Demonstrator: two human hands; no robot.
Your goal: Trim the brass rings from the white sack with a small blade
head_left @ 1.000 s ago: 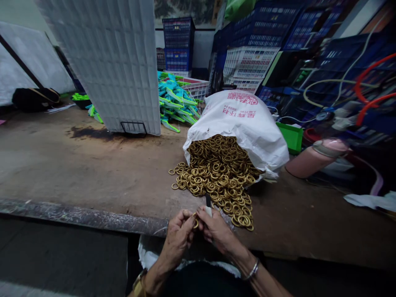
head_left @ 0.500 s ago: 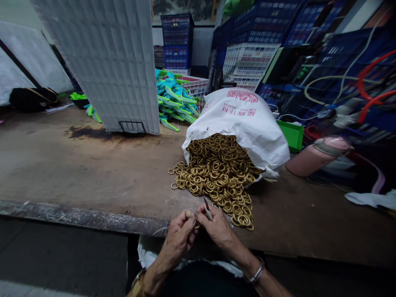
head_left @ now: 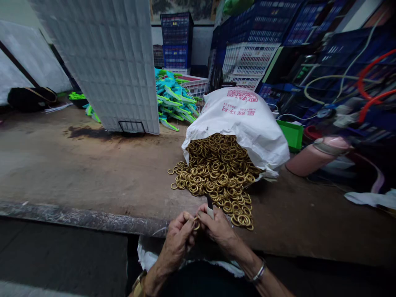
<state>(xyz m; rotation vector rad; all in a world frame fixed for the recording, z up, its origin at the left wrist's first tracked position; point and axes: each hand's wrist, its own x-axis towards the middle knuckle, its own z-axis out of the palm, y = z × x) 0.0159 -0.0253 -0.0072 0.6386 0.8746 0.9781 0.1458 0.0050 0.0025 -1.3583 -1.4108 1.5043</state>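
Note:
Between thumb and fingers, my left hand point(head_left: 177, 236) pinches a brass-coloured ring point(head_left: 197, 226) at the table's front edge. My right hand point(head_left: 219, 230) is closed around a small knife point(head_left: 210, 207) with a dark blade and pale handle, the blade pointing up and away. Its fingertips also meet the ring's right side. Just beyond my hands lies a heap of similar rings point(head_left: 221, 179), spilling from the mouth of a white woven sack point(head_left: 244, 123) with red print.
A tall pale ribbed panel point(head_left: 123, 74) stands on the wooden table point(head_left: 93, 173). Turquoise and lime pieces point(head_left: 176, 99) lie behind it. A pink bottle point(head_left: 315, 156) leans right of the sack, near a green tray point(head_left: 291, 134). Blue crates point(head_left: 176, 41) are stacked at the back.
The knife blade has turned more upright and shows its flat side. The ring between my fingers shows more clearly; my hands have shifted only slightly.

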